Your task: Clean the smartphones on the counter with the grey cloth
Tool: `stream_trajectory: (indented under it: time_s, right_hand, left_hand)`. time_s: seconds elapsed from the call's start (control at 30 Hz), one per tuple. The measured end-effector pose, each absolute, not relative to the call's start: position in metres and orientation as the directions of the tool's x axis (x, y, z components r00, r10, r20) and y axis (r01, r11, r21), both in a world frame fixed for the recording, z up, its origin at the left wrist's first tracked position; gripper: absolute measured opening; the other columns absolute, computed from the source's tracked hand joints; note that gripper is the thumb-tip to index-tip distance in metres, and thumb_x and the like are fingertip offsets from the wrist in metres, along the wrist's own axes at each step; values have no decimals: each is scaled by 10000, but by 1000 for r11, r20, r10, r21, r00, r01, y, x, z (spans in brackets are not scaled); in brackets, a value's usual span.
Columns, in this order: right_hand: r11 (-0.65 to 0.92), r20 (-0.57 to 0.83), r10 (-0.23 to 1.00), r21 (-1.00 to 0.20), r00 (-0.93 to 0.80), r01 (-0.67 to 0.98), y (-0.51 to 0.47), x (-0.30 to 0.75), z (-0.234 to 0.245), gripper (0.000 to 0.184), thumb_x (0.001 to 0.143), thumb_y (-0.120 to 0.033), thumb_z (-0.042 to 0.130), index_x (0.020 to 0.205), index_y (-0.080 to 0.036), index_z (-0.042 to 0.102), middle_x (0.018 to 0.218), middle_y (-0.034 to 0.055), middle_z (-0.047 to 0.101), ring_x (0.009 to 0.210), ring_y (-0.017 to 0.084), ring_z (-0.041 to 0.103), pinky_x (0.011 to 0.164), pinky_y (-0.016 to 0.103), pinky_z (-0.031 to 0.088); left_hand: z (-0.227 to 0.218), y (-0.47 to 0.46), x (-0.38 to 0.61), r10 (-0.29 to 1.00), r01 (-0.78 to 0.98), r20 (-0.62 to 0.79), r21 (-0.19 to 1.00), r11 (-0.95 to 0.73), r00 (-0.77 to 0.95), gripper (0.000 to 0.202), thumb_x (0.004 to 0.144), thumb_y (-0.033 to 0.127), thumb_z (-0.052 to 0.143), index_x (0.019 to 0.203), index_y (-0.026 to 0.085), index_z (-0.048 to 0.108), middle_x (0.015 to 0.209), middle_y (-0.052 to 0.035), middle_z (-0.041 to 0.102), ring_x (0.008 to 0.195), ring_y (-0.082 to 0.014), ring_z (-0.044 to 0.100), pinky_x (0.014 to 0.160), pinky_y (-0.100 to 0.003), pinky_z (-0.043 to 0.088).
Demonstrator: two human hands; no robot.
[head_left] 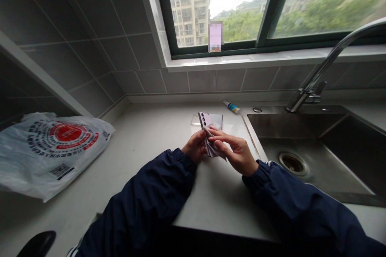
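Note:
A pale pink phone (206, 119) with a column of round camera lenses is tilted up above the counter, its back towards me. My left hand (194, 144) grips it by the lower left edge, thumb on the near side. Over the phone's lower back lies a thin, crumpled, pale tissue (213, 151). My right hand (233, 150) presses the tissue against the phone with its fingers; part of the tissue hangs below them. Just behind the phone, a clear phone case (195, 119) rests on the counter, partly hidden. A flat, dark-edged piece (218, 119) shows beside it, its kind unclear.
White counter (150, 132) runs under my hands. A steel sink (331, 160) with a tall faucet (328, 56) is on the right. Near its back corner lies a small glue-like tube (232, 107). A printed white plastic bag (54, 144) sits left; a black object (37, 245) is at lower left.

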State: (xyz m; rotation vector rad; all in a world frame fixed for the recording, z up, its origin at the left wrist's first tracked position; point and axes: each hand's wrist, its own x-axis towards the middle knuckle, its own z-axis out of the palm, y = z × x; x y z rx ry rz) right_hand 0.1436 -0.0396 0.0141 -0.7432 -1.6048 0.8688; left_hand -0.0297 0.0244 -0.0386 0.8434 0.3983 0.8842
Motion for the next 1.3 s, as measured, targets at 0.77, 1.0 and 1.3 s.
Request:
stream_trajectory:
  time_s: [0.77, 1.0, 1.3]
  right_hand:
    - [372, 435, 895, -848, 97, 377, -27, 149, 0, 437, 853, -608, 781, 1035, -223, 682, 1045, 97, 706, 921, 271, 698, 782, 430, 594]
    - [292, 343, 936, -883, 81, 367, -23, 150, -3, 543, 843, -677, 738, 1082, -191, 702, 1124, 146, 744, 1051, 328, 710, 886, 487, 576]
    - [285, 310, 950, -898, 23, 336, -19, 152, -6, 560, 848, -619, 751, 1185, -172, 747, 1213, 163, 758, 1133, 348, 714, 934, 503, 593]
  left_hand:
    - [-24, 17, -27, 856, -472, 0, 834, 285, 516, 684, 670, 461, 947, 1219, 188, 642, 1177, -117, 731, 991, -268, 738, 836, -416, 625]
    - [-21, 18, -27, 901, -514, 27, 829, 222, 433, 686, 642, 440, 968, 1180, 161, 646, 1099, -92, 730, 921, -218, 720, 837, -381, 612]
    - [-19, 21, -27, 926, -547, 42, 817, 184, 375, 663, 672, 441, 949, 1201, 174, 651, 1096, -100, 735, 952, -259, 727, 834, -391, 582]
